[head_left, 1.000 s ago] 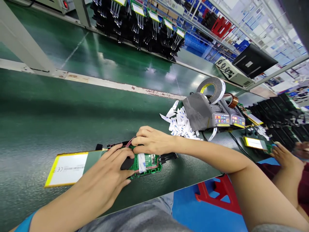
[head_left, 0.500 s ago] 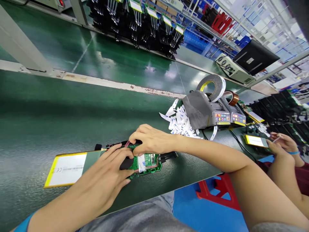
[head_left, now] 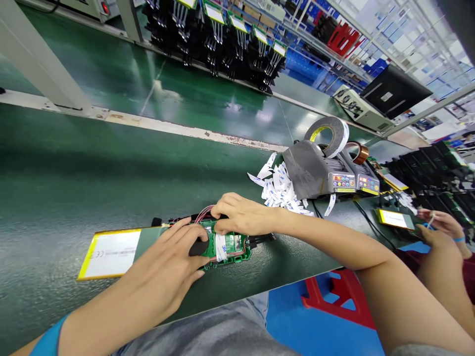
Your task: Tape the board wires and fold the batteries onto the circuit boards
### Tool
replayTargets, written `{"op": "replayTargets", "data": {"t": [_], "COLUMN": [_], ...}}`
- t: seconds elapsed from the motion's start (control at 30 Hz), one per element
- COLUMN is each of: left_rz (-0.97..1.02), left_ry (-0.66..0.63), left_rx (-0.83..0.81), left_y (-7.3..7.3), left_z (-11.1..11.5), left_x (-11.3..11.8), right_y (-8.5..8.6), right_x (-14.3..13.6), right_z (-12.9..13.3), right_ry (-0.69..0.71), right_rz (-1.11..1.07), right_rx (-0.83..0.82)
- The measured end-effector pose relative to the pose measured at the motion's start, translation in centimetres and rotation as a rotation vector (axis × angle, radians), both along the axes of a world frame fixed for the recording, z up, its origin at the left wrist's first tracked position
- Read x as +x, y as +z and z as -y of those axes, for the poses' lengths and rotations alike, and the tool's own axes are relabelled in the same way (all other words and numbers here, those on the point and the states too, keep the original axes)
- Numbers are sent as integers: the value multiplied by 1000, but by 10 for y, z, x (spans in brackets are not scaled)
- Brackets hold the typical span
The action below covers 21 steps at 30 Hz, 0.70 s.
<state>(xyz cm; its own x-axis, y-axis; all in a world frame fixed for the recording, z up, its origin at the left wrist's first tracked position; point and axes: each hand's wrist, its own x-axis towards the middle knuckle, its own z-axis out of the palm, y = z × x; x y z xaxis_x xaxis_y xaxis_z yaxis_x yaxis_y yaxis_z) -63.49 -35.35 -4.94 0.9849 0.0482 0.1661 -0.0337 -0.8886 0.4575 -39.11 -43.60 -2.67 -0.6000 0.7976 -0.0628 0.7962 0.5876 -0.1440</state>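
Observation:
A green circuit board assembly (head_left: 232,242) with a white tape strip (head_left: 221,247) across it lies near the table's front edge. My left hand (head_left: 178,257) holds its left part, fingers wrapped round a black piece (head_left: 199,247). The fingertips of my right hand (head_left: 237,215) are pinched at the board's upper edge, beside a loop of thin reddish wires (head_left: 203,213); what lies between them is hidden. Left of the board, partly behind my left hand, a flat battery pack (head_left: 115,253) with yellow edges rests on the table.
Tape strips (head_left: 280,188) lie piled beside two grey tape dispensers (head_left: 309,168) carrying tape rolls (head_left: 339,137). A metal rail (head_left: 178,129) crosses the table behind. At the right, another person's hands (head_left: 441,227) work near another battery (head_left: 394,218). Black assemblies (head_left: 218,44) stand at the back.
The view has shifted slightly, so the table items sit a little further right. My right hand has moved slightly away from my left, and the reddish wires now show as a wider loop.

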Motion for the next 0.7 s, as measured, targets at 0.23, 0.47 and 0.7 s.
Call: {"op": "replayTargets", "data": {"t": [0.23,0.47,0.7], "left_rz": [36,9,9], "left_ry": [34,15,18], "left_rx": [2,-1,-9], "left_y": [4,-1,1], "left_z": [2,-1,2], "left_x": [2,1,0], "right_y": [-1,4,-1], "right_x": [1,-5,-2], "right_z": [5,-10,14], "right_ry": [-72,28,2], "right_rz": [-55,71,28], "right_rx": [10,19,233]}}
